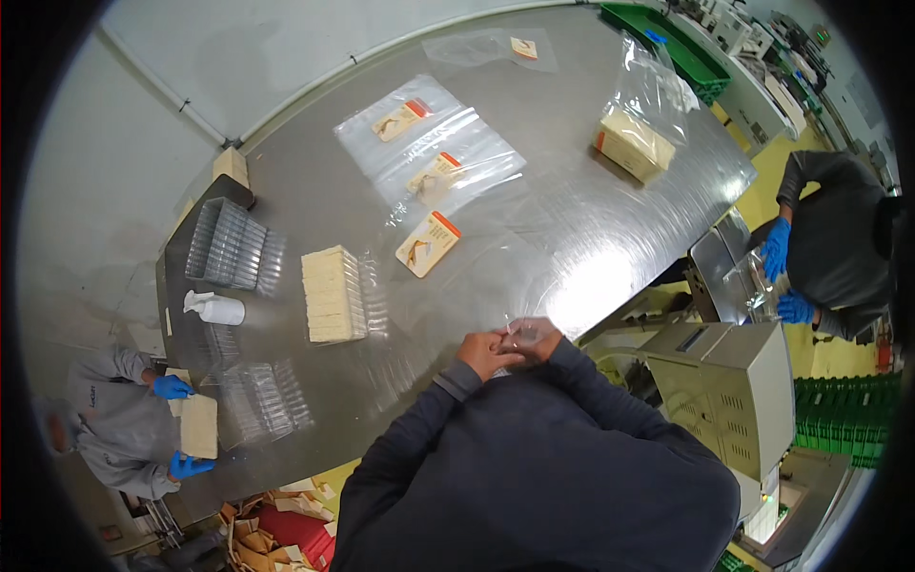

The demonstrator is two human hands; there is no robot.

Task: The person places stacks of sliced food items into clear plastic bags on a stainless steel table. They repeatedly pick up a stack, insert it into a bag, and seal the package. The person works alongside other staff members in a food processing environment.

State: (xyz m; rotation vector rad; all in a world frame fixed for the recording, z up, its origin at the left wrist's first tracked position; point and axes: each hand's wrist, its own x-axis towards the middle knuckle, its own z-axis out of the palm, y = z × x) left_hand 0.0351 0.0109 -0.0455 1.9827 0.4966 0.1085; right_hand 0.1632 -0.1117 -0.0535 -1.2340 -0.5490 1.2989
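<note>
My left hand [482, 354] and my right hand [535, 339] meet at the near edge of the steel table, close to my body. Both pinch the near end of a clear plastic bag [472, 300], which lies flat and stretches away from me. A printed label [429, 244] with an orange band shows at its far end. Beyond it lies a pile of clear bags [372, 161] with similar labels. Left of the bag, a stack of pale slabs [332, 294] stands in a clear ribbed plastic tray. My fingers partly hide the gripped film.
Nested clear trays [225, 243], a white spray bottle [220, 309] and another clear tray [257, 400] sit leftward. A bagged block [635, 145] stands at far right. Gloved co-workers work at left [121, 422] and right [836, 243]. A beige machine [722, 393] adjoins my right side.
</note>
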